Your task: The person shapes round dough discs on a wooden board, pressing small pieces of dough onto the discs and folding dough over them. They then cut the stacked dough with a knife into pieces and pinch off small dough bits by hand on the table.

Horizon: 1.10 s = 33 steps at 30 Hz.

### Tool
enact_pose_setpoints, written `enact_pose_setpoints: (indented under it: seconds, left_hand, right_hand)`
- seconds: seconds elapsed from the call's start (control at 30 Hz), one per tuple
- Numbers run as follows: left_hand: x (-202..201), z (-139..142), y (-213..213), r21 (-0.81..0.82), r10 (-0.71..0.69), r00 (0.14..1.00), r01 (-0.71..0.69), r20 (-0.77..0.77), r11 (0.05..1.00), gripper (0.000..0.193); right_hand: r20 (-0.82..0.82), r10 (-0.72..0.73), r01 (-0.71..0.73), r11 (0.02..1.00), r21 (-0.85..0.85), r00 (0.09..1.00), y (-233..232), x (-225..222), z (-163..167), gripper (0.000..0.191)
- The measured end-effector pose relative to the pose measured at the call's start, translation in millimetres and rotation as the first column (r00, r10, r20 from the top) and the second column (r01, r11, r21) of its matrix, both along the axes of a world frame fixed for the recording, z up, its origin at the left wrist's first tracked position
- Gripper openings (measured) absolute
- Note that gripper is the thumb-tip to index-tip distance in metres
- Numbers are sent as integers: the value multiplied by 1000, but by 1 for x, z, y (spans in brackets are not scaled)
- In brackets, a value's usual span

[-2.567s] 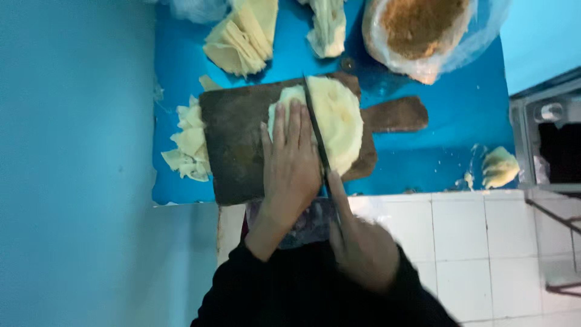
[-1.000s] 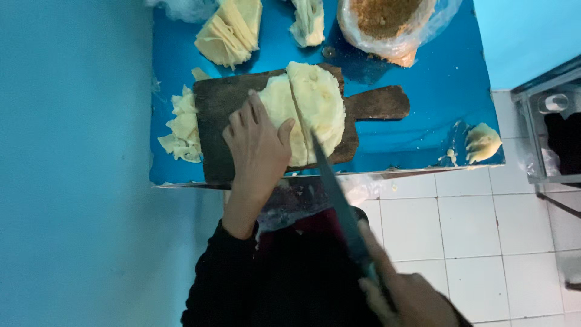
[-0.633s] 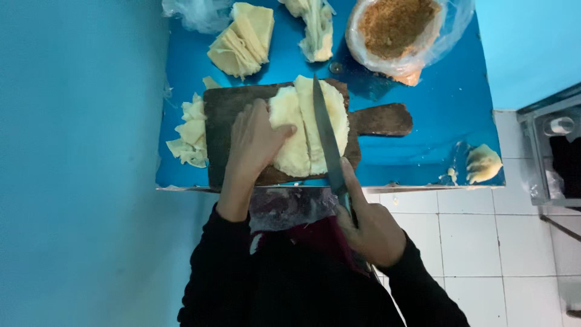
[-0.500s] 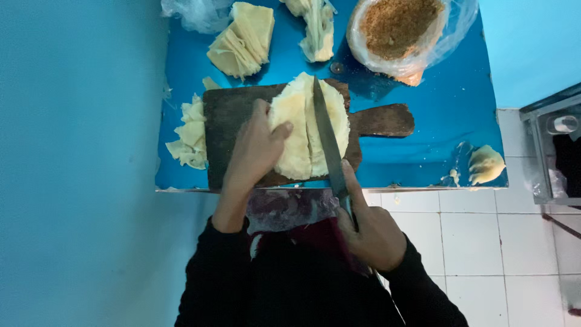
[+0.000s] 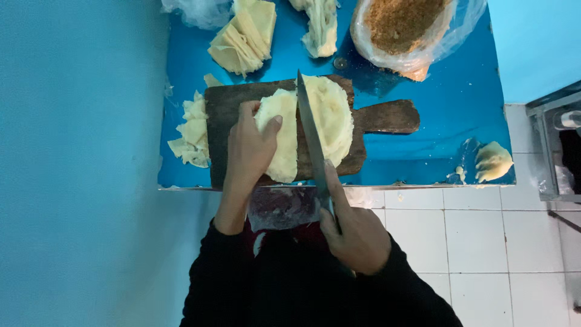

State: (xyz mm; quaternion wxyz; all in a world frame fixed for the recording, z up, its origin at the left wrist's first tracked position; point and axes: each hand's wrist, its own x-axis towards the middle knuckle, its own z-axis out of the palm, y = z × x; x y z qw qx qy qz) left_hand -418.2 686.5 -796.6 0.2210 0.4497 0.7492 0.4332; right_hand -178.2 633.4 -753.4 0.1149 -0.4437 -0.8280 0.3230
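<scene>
The right hand grips a long steel knife, blade running up-frame across the pale round dough stack. The left hand, fingers curled, presses the stack's left half just beside the blade.

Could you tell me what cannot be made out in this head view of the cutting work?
- Knife handle: hidden inside the right hand.
- Dough stack: left part covered by the left hand; layer count too fine to tell.
- Bowl of brown crumbs: cut off by the top edge.
</scene>
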Motion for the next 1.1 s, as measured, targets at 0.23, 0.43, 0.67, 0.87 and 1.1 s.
enact_pose_setpoints:
  seconds: [0.23, 0.43, 0.67, 0.87, 1.1]
  left_hand:
    - [7, -3, -3, 99, -11, 999, 16, -53, 995, 45]
    - [4, -5, 0, 77, 19, 998, -14, -63, 997, 42]
    - [-1, 5, -20, -19, 24, 999, -24, -30, 1000, 47]
    - [-23, 6, -23, 249, 123, 978, -163, 169, 955, 45]
    - [-14, 40, -16, 180, 197, 943, -151, -269, 972, 57]
  right_hand:
    - [147, 6, -14, 999, 51, 989, 21, -28, -4, 87]
    - [154, 24, -41, 993, 107, 988, 22, -41, 13, 87]
    - [170, 33, -46, 996, 73, 985, 26, -35, 16, 87]
    - [160, -129, 147, 983, -109, 979, 17, 39, 39, 94]
    - [163, -193, 81, 848, 524, 968, 80, 93, 13, 62]
